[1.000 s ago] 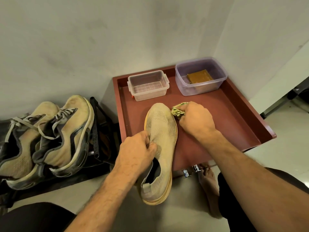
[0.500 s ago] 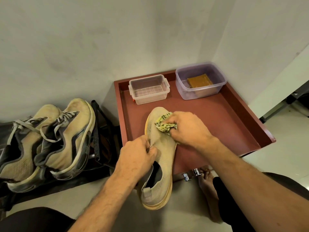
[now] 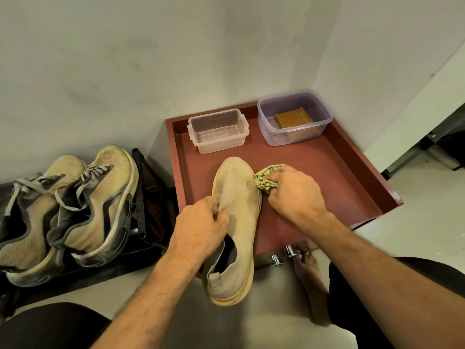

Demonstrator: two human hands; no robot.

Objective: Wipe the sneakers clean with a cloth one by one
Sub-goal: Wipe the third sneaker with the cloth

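The sneaker [image 3: 237,212] is laid toe-first on the red tray [image 3: 327,187], heel overhanging. Its upper is gripped by the left hand [image 3: 198,229]; a cloth [image 3: 266,178] is bunched in the right hand [image 3: 294,195] against its toe side.

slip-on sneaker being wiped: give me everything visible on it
The slip-on sneaker is beige knit with a yellowish sole, laceless, with a heel tab, dark damp-looking patches. It lies toe on the red tray, heel overhanging toward the person. The left hand grips its collar; the right hand presses a patterned cloth against its side.
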